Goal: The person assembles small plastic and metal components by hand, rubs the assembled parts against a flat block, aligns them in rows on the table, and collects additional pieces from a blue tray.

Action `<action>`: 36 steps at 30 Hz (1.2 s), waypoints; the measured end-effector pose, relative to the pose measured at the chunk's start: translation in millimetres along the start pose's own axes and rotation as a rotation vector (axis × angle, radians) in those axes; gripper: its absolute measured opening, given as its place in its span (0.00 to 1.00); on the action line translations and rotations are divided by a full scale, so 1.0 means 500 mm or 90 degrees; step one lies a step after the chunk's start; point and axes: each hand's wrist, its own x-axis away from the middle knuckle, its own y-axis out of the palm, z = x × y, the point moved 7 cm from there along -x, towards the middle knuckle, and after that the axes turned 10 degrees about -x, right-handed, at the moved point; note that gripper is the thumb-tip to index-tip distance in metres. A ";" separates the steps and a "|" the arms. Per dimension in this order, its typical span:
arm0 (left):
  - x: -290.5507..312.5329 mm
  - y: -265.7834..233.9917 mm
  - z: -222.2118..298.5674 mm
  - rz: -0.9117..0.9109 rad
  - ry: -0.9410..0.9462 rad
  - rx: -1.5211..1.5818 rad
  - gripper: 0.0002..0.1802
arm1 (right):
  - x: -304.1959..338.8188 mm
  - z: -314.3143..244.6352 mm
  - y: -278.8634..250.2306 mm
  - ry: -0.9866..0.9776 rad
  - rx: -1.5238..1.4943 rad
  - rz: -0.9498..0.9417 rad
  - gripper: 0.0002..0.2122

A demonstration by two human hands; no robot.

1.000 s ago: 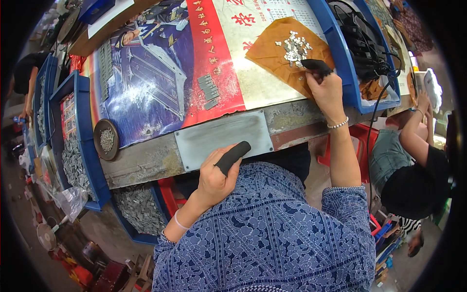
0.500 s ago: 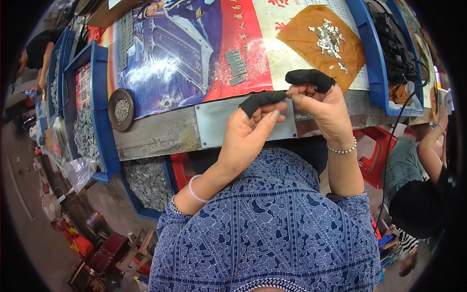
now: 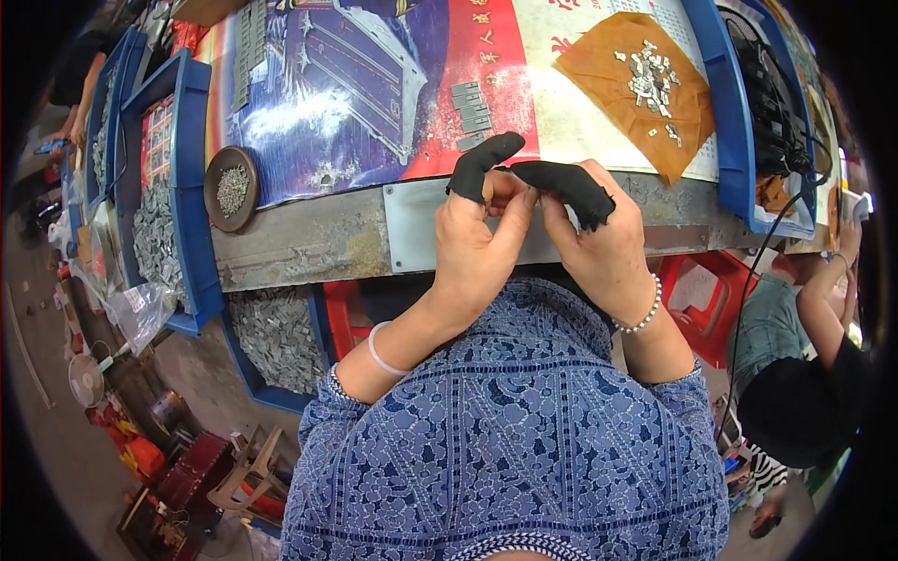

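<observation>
My left hand (image 3: 475, 229) and my right hand (image 3: 594, 234) meet fingertip to fingertip above the table's front edge. Each has a black cloth finger cover on its index finger. The fingers of both are pinched together; whatever lies between them is too small or hidden to make out. Below them a pale metal plate (image 3: 410, 234) is fixed to the table edge. Just beyond, several grey rectangular pieces (image 3: 472, 117) lie in a row on the red part of the poster sheet. Small silvery metal parts (image 3: 652, 77) are heaped on a brown cloth (image 3: 599, 58) to the right.
At left stand a round dish (image 3: 218, 208) of tiny metal bits and a blue bin (image 3: 195, 234) of grey pieces. Another blue bin (image 3: 253, 369) sits below the table. A blue tray (image 3: 734, 131) with black cables stands at right, near another person (image 3: 795, 374).
My right hand has moved left and turned inward, bringing its fingertips against those of my left hand. The left index finger has bent upward. The view has shifted slightly.
</observation>
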 end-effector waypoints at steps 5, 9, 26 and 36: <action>0.001 0.001 0.006 -0.018 -0.058 0.180 0.24 | 0.010 0.048 0.005 0.164 -0.261 0.037 0.13; 0.001 -0.004 -0.009 -0.011 -0.118 0.251 0.25 | 0.019 0.068 0.008 0.239 -0.441 0.083 0.12; 0.001 -0.009 -0.013 -0.002 -0.085 0.207 0.24 | 0.026 0.067 0.030 0.235 -0.365 0.079 0.07; 0.003 -0.072 0.023 0.015 0.164 -0.296 0.19 | -0.021 0.121 0.037 0.301 -0.265 0.060 0.07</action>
